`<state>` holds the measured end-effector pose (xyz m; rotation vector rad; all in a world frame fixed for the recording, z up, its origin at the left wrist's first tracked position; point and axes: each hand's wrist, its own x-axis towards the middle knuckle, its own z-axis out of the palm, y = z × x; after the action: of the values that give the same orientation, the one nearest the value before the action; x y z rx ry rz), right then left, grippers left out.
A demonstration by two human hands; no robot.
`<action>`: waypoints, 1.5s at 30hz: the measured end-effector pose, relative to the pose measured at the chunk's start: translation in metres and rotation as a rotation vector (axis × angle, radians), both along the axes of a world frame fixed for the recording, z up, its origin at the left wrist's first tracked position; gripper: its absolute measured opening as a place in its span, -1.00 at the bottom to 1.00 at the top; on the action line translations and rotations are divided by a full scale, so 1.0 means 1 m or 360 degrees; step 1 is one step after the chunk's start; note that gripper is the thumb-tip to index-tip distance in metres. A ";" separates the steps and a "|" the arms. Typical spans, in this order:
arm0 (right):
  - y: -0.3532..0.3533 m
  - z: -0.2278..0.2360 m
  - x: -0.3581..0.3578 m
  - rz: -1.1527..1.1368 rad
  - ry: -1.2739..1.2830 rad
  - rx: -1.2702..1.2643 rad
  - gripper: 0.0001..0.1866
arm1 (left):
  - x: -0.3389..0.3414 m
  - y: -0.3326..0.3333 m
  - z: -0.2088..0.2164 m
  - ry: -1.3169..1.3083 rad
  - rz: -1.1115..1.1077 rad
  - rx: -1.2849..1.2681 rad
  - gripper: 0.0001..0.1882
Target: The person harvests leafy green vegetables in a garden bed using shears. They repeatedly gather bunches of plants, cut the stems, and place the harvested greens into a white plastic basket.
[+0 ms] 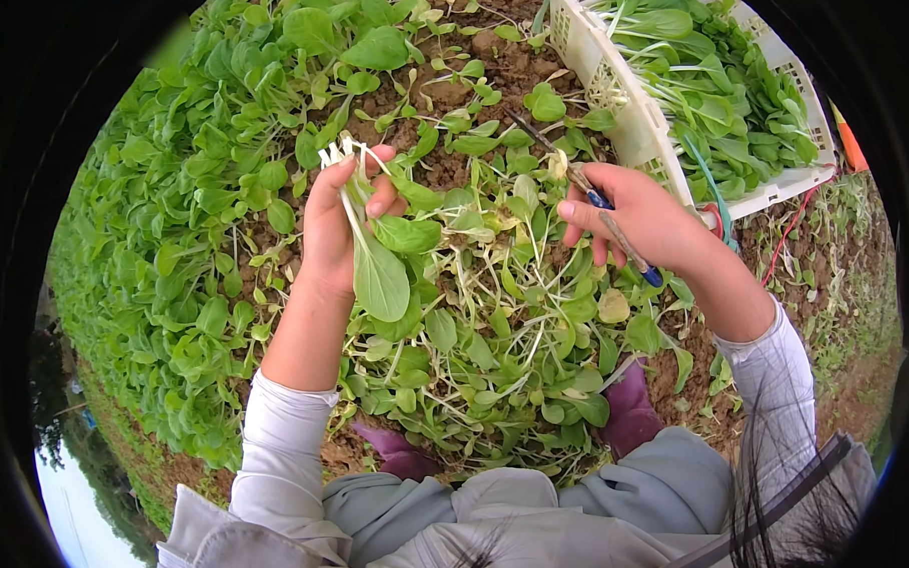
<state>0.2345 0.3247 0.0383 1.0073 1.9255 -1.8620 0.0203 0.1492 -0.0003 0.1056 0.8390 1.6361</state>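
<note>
My left hand (344,213) is closed around a small bunch of leafy greens (382,278), its pale cut stems pointing up and away and its leaves hanging toward me. To its right, my right hand (622,218) grips a slim knife (599,199) with a dark narrow blade and a blue, partly wrapped handle. The blade points to the far left. A yellowish scrap of leaf (557,164) shows beside the blade, near my fingers. Below both hands lies a heap of loose leaves and pale stems (496,323), some of them yellowed.
A white plastic crate (634,127) holding stacked greens (719,105) stands at the far right. Dense growing greens (172,214) cover the left side. Brown soil (512,57) shows at the back. My purple boots (631,410) are at the heap's near edge.
</note>
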 end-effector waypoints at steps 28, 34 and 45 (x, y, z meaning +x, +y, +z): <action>-0.027 0.011 0.054 -0.0555 0.0891 0.0727 -0.75 | 0.151 0.051 0.077 0.1036 -0.0493 -0.0820 -0.79; -0.030 -0.013 0.090 -0.0693 0.0727 0.0126 -0.72 | 0.150 0.054 0.060 0.0725 -0.0185 -0.0789 -0.82; -0.035 -0.027 0.197 -0.0605 0.0332 0.0061 -0.74 | 0.201 0.222 0.072 -0.0020 0.0385 -0.0156 -0.73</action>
<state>0.4315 0.2896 0.0113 1.3142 1.9996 -2.2196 0.2216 0.3710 0.0712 -0.0782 0.9494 1.8146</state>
